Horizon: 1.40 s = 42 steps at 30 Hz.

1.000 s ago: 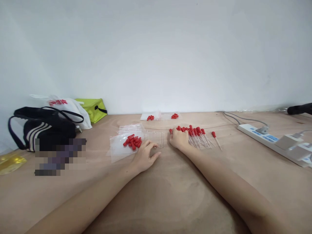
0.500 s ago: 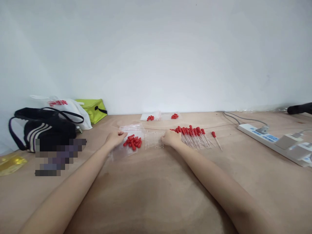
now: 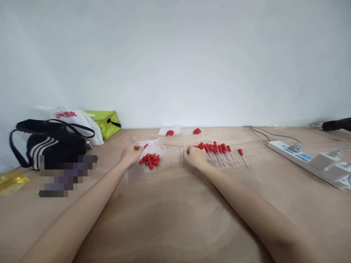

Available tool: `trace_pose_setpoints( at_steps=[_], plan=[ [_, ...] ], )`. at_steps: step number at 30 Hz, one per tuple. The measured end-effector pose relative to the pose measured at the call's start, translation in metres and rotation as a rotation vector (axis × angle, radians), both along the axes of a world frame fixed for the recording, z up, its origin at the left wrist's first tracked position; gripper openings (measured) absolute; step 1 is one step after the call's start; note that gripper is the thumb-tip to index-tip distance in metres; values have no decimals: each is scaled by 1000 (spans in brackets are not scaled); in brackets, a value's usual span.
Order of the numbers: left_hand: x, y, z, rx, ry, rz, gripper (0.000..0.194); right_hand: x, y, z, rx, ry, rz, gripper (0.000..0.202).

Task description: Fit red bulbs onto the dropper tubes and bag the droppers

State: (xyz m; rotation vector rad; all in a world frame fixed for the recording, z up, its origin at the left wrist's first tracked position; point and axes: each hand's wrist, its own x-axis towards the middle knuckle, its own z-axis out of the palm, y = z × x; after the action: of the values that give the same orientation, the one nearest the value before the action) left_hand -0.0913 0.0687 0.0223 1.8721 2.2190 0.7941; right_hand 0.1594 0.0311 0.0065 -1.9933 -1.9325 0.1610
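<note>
My left hand [image 3: 131, 153] pinches a red rubber bulb [image 3: 146, 145] above a clear plastic bag [image 3: 156, 145]. Just below it, a pile of red bulbs [image 3: 150, 160] lies on the bag. Between my hands is a row of clear thin tubes [image 3: 172, 157]. My right hand [image 3: 194, 156] is closed at the right end of this row, around the top of a thin clear tube [image 3: 184, 147]. Right of that hand lie several droppers with red bulbs [image 3: 219, 149], side by side. One single dropper [image 3: 240, 152] lies apart from them.
At the back are small bags with red bulbs [image 3: 169, 133] [image 3: 196, 130]. A black bag [image 3: 57, 146], a white plastic bag [image 3: 90, 128] and a green bag [image 3: 104, 122] stand at the left. A power strip [image 3: 290, 149] with plugs and cables lies at the right.
A red bulb now shows in my left hand's fingertips, lifted off the pile. My right hand has moved slightly, and a thin tube now shows upright at its fingers.
</note>
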Motion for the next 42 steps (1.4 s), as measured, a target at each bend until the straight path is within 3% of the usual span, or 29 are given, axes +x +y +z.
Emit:
trace_pose_setpoints(
  at_steps=[3,6,10,12,19,24,30,42],
  plan=[
    [19,-12,8,150,-27,-79,22,17,-12,-11,196,-1,67,26],
    [52,-37,8,321,-47,-385,14,39,-28,-24,384,20,211,21],
    [93,-74,-8,291,41,-760,7,63,-52,-32,559,15,364,17],
    [102,-87,-18,251,88,-853,2,69,-60,-32,571,-7,407,18],
    [104,-93,-32,213,64,-879,24,66,-63,-32,475,-61,482,18],
    [109,-90,-33,218,14,-908,17,64,-63,-32,422,-45,545,17],
    [108,-89,-32,185,-72,-826,14,63,-67,-29,404,-24,610,17],
    [109,-91,-32,222,-190,-882,13,59,-68,-28,387,101,649,16]
  ],
)
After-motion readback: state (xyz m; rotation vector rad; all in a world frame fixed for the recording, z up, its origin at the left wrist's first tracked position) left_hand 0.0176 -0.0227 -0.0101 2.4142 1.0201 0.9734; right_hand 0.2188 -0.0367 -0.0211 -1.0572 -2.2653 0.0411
